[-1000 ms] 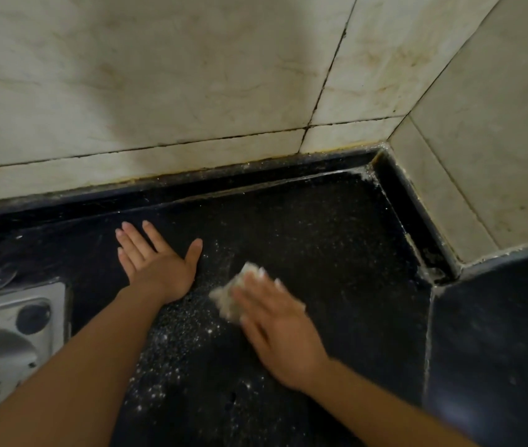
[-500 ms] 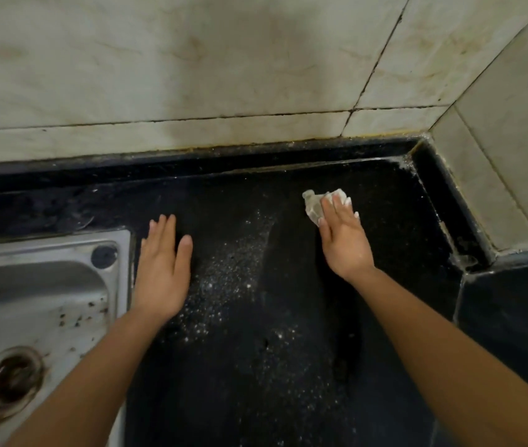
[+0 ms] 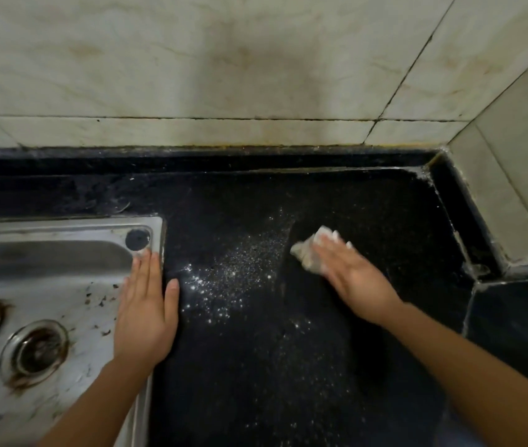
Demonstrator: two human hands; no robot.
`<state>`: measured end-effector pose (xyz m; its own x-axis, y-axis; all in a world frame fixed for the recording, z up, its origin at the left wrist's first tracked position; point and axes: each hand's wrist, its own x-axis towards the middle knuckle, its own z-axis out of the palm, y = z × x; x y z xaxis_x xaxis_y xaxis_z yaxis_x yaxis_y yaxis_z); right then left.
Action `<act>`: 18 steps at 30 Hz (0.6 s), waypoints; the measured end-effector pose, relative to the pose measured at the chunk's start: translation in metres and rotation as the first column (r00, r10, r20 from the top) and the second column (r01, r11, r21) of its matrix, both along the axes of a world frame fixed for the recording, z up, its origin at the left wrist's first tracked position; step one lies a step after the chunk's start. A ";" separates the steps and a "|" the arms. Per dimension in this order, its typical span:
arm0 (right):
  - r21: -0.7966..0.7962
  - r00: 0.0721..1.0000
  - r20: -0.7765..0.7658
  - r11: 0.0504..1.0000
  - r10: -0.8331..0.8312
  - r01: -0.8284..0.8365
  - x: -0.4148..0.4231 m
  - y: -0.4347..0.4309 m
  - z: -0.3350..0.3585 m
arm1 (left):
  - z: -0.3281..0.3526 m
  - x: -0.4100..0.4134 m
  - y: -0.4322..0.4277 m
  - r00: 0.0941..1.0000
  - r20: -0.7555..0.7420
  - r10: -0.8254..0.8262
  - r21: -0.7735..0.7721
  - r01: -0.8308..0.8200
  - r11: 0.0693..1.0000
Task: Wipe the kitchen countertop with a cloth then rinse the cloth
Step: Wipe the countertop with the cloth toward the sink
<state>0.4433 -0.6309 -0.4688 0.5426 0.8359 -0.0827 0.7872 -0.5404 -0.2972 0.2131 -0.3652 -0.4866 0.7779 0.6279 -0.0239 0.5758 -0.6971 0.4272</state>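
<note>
A black granite countertop [image 3: 288, 366] fills the middle, dusted with white specks [image 3: 233, 272]. My right hand [image 3: 356, 279] presses flat on a small crumpled whitish cloth [image 3: 308, 253], which sticks out to the left of and beyond my fingers at the right edge of the specks. My left hand [image 3: 146, 311] lies flat, fingers together and thumb out, across the right rim of the steel sink [image 3: 46, 259] and the countertop's edge. It holds nothing.
The sink's drain [image 3: 35, 350] sits at the lower left, with dark crumbs on the steel. A raised black ledge [image 3: 191, 162] and stained marble wall tiles [image 3: 224, 59] close the back and right. A lower dark surface [image 3: 521, 324] lies at right.
The view has shifted left, so more of the sink shows. My right hand with the cloth has slid back toward me and leftward from the far corner. My left hand now rests on the sink rim.
</note>
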 end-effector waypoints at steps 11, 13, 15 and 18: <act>0.051 0.964 -0.018 0.963 -0.264 0.265 0.000 0.084 -0.004 | -0.003 0.001 0.001 0.999 0.048 0.024 0.021 -0.025 0.999; 0.054 0.998 -0.011 0.997 -0.061 0.062 -0.030 0.072 0.000 | -0.003 0.002 0.002 0.998 0.058 0.028 0.014 -0.029 0.999; 0.007 0.992 -0.033 0.992 0.124 -0.124 -0.049 0.055 0.001 | -0.003 0.001 0.001 0.998 0.062 0.031 0.014 -0.031 0.999; -0.055 0.937 -0.049 0.936 0.346 -0.349 -0.040 0.035 0.002 | -0.004 0.001 0.001 0.998 0.059 0.034 0.021 -0.035 0.999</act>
<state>0.4029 -0.5958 -0.4671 0.2146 0.9644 -0.1548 0.9179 -0.2533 -0.3054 0.2140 -0.3639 -0.4904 0.7553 0.6545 0.0354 0.5740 -0.6866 0.4462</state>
